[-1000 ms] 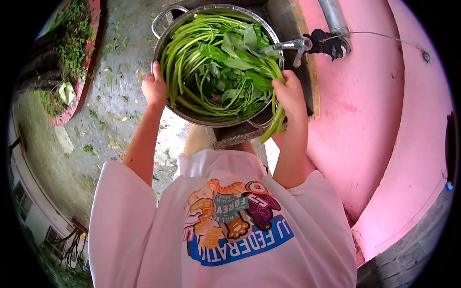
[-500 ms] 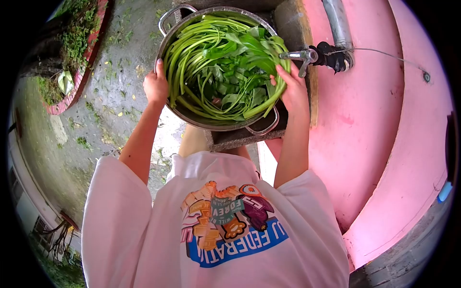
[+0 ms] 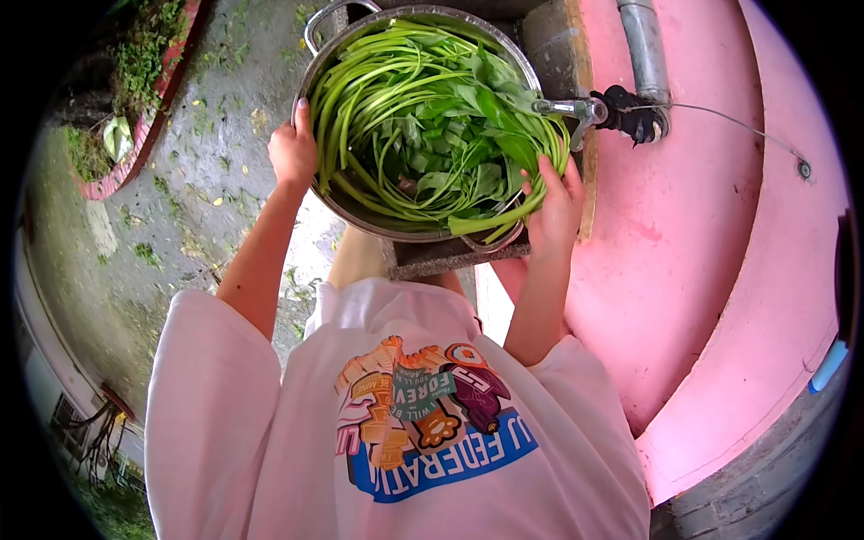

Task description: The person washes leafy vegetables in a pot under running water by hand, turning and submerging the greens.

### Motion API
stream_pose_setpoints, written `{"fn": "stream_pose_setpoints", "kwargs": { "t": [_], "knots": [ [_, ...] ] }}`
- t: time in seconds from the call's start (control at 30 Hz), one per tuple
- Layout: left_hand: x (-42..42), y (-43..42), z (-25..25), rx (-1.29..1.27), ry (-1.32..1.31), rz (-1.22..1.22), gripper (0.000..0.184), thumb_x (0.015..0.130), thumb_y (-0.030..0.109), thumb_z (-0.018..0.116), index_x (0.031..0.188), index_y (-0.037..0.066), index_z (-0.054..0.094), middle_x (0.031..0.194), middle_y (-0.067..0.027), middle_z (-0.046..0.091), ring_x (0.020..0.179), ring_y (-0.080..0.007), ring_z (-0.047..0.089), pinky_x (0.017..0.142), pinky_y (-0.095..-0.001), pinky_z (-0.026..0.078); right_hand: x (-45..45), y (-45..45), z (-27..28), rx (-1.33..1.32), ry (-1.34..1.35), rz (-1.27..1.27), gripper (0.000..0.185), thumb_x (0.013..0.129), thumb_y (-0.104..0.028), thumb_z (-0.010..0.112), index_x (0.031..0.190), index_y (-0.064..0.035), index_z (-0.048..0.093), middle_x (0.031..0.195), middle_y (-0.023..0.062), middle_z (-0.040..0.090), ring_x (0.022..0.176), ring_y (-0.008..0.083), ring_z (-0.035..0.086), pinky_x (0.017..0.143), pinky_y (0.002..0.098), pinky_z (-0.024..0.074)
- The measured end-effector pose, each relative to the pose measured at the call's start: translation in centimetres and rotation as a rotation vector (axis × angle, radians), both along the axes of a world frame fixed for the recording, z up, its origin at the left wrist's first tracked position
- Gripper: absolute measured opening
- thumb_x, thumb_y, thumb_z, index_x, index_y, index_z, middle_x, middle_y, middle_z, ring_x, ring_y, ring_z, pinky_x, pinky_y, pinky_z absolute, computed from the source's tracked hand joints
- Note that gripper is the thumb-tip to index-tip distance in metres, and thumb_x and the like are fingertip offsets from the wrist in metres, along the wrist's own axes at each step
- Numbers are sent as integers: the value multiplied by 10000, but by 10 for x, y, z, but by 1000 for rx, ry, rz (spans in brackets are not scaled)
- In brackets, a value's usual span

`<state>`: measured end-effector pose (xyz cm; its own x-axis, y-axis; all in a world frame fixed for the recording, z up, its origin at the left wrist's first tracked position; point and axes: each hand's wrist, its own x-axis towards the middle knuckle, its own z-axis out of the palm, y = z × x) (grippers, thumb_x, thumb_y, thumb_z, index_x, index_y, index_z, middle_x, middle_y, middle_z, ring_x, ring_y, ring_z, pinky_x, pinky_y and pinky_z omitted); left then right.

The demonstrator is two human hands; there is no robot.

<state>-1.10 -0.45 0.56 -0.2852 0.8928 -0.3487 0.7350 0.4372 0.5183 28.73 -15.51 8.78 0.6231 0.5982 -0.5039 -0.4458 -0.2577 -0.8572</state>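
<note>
Greens (image 3: 472,135) coil inside a pot (image 3: 371,225); hands (image 3: 292,155) hold rim (image 3: 436,13) — left — and stems (image 3: 477,225) — right.

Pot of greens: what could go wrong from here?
Greens might spill: stems bunch over the pot's rim by the right hand.
Tap might snag leaves: its spout sits close to them.
Pot might tip if the left hand slips: it juts past the sink's left edge.

Outdoor yard: tap (image 3: 569,109), sink (image 3: 551,45), planted bed (image 3: 148,72); distorted edge, possibly building (image 3: 67,369).
</note>
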Motion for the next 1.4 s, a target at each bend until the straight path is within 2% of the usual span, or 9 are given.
{"fn": "stream_pose_setpoints", "kwargs": {
  "t": [0.13,0.4,0.63,0.77,0.87,0.97,1.1,1.17,1.4],
  "knots": [
    [1,0,1,6,-12,-5,699,887,604,410,869,-48,663,842,-298,623,859,-452,596,803,-485,446,0,16,-8,41,122,-10,303,880,-77,590,1181,-88,560,934,-4,602,735,126,577,594,252,423],
    [3,0,3,-8,-2,1,704,895,603,391,846,-45,662,826,-289,626,850,-450,595,805,-481,446,8,29,-27,65,249,52,251,873,-80,602,1122,-97,584,941,-9,602,755,133,577,605,273,430],
    [2,0,1,7,18,-11,712,894,604,393,824,-54,656,807,-297,620,831,-454,596,787,-484,447,3,37,-26,111,211,110,230,882,-85,588,1111,-82,578,968,2,610,750,129,589,587,250,442],
    [3,0,3,-7,28,-13,718,894,606,393,819,-58,655,797,-297,619,828,-455,595,781,-485,448,-1,41,-34,77,135,155,238,876,-118,600,1106,-61,576,949,29,626,740,136,602,559,256,453],
    [2,0,1,-3,41,-19,717,894,605,395,818,-58,656,791,-295,619,822,-454,595,778,-484,449,-1,49,-30,-72,219,94,249,874,-193,615,1066,-38,580,911,32,632,667,145,597,547,257,449],
    [3,0,1,8,38,-23,714,893,604,398,815,-58,655,783,-294,618,812,-452,596,771,-483,450,-2,56,-25,-160,191,132,269,850,-186,656,1062,-48,564,926,46,606,705,157,570,554,280,442],
    [3,0,3,10,36,-27,712,891,606,404,813,-56,653,768,-288,616,790,-446,598,757,-485,450,2,57,-36,-158,120,150,272,817,-170,689,1040,-58,578,930,31,599,716,138,549,564,274,424],
    [0,0,-3,12,20,-15,710,890,606,408,807,-55,652,761,-285,614,781,-444,597,753,-484,450,-2,56,-33,-117,73,136,287,775,-130,716,1027,-67,592,937,20,602,773,123,550,596,272,422],
    [2,-1,3,31,-10,-8,710,886,608,421,767,-56,641,731,-277,607,738,-436,588,735,-478,449,-1,53,-37,-103,95,71,296,752,-86,713,1027,-67,606,943,16,613,811,118,550,647,285,430]
  ]
}}
